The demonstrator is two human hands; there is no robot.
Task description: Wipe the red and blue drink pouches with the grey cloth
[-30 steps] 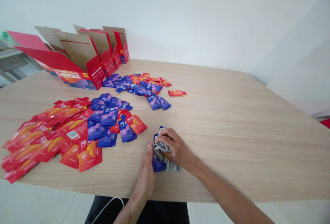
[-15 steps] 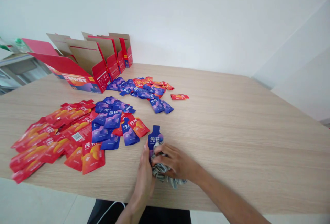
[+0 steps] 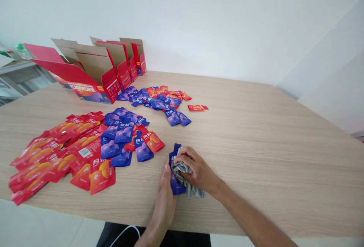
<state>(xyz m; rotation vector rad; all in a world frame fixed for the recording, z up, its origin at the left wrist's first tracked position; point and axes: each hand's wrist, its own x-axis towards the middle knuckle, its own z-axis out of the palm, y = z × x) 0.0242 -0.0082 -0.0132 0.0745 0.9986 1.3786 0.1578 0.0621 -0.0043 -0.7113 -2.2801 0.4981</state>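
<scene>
A blue pouch (image 3: 175, 180) lies flat on the wooden table (image 3: 256, 137) near its front edge. My left hand (image 3: 166, 195) rests against the pouch's left side, fingers stretched along it and holding it down. My right hand (image 3: 197, 171) is closed on a crumpled striped cloth (image 3: 184, 175) and presses it onto the upper part of the pouch. The cloth hides most of the pouch's printed face.
Several red and orange pouches (image 3: 54, 156) lie spread at the left. Blue pouches (image 3: 122, 133) lie beside them, and a mixed heap (image 3: 159, 99) lies farther back. One red pouch (image 3: 197, 107) lies alone. Open red cartons (image 3: 96, 72) stand at the back left.
The blue pouch was lifted upright half a second ago and now lies flat again. My right hand with the cloth has moved up over it.
</scene>
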